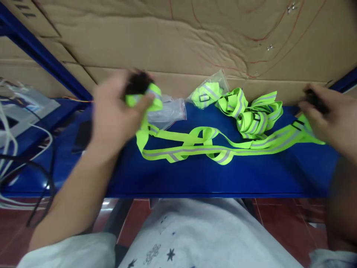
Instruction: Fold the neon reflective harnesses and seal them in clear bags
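Observation:
A neon-yellow reflective strap harness (240,150) with grey stripes stretches across the blue shelf, its bands partly looped and twisted. At the left, my left hand (115,108) is closed around one end, where a folded band and a blurred black part (138,82) show. My right hand (334,115) is closed at the other end, gripping a dark piece (316,100) whose kind is blurred; a yellow band with a black slider (298,124) runs up to this hand. Between the hands the straps lie on or just above the shelf.
Behind the harness lie rolled reflective straps (252,121), a bagged strap bundle (206,93) and clear plastic bags (169,111). Cardboard (139,33) backs the blue shelf (195,182). White and black cables (25,160) hang at the left.

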`<state>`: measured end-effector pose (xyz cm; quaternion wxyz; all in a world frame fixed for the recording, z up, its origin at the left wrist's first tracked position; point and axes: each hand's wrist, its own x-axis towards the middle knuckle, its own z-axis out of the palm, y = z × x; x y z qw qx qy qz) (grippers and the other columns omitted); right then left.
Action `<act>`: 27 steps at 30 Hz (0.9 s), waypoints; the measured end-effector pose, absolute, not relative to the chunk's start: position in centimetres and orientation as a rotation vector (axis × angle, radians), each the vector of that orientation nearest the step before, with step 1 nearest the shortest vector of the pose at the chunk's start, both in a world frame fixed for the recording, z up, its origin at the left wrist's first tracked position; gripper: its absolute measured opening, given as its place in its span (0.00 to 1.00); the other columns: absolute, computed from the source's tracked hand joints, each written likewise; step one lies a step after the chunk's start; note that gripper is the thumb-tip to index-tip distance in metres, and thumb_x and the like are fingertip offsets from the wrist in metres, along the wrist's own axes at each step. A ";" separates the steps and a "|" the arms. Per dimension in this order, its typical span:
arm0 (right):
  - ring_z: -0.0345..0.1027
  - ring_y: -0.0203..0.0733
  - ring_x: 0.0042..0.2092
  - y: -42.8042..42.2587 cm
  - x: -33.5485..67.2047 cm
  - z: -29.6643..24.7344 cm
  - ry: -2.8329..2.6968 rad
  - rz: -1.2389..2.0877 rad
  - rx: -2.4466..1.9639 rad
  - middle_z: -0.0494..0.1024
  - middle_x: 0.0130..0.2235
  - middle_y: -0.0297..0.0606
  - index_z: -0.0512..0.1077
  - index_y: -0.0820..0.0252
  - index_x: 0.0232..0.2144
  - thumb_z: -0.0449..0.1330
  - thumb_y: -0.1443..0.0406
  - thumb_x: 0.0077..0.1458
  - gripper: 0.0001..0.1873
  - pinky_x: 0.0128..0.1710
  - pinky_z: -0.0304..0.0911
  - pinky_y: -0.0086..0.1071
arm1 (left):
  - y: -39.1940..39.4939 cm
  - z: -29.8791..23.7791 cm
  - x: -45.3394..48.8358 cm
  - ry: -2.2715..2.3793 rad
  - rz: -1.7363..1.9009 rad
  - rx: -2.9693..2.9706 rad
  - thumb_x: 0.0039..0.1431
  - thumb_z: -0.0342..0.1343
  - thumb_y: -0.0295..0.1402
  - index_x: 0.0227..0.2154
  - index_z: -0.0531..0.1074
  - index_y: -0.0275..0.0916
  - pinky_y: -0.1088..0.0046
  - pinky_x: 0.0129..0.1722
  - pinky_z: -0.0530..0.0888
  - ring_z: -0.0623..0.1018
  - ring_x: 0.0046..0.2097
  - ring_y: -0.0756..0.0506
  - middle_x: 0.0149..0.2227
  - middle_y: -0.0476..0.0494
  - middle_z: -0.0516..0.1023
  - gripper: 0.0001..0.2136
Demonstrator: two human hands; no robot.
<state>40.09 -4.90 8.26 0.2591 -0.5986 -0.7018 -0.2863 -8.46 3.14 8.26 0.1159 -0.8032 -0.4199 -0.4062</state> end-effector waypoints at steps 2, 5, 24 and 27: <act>0.72 0.53 0.62 -4.0 35.1 8.7 -2.058 -0.722 -1.475 0.76 0.60 0.57 0.69 0.68 0.65 0.59 0.62 0.68 0.27 0.62 0.69 0.43 | 2.2 7.1 -4.7 -1.213 -0.962 -2.462 0.66 0.58 0.27 0.53 0.77 0.40 0.56 0.60 0.75 0.77 0.58 0.38 0.60 0.41 0.76 0.14; 0.75 0.51 0.59 -2.7 28.5 7.5 -2.327 -0.634 -1.141 0.77 0.59 0.56 0.69 0.69 0.64 0.59 0.65 0.67 0.26 0.60 0.72 0.42 | 0.8 4.7 -1.3 -1.143 -0.624 -2.541 0.63 0.52 0.21 0.64 0.69 0.34 0.51 0.58 0.75 0.75 0.58 0.33 0.63 0.33 0.72 0.26; 0.74 0.55 0.52 -4.0 22.0 2.8 -2.295 -0.499 -0.950 0.79 0.53 0.56 0.71 0.72 0.60 0.58 0.70 0.63 0.24 0.54 0.74 0.49 | -0.5 1.8 -1.3 -1.047 -0.604 -2.538 0.66 0.44 0.22 0.70 0.58 0.28 0.53 0.56 0.75 0.74 0.56 0.33 0.61 0.28 0.72 0.29; 0.74 0.56 0.52 -4.1 21.8 3.0 -2.294 -0.497 -0.973 0.79 0.53 0.56 0.71 0.72 0.61 0.57 0.70 0.63 0.24 0.55 0.73 0.49 | -0.3 2.0 -1.4 -1.067 -0.621 -2.555 0.66 0.44 0.22 0.70 0.58 0.29 0.53 0.59 0.73 0.74 0.57 0.34 0.61 0.27 0.71 0.29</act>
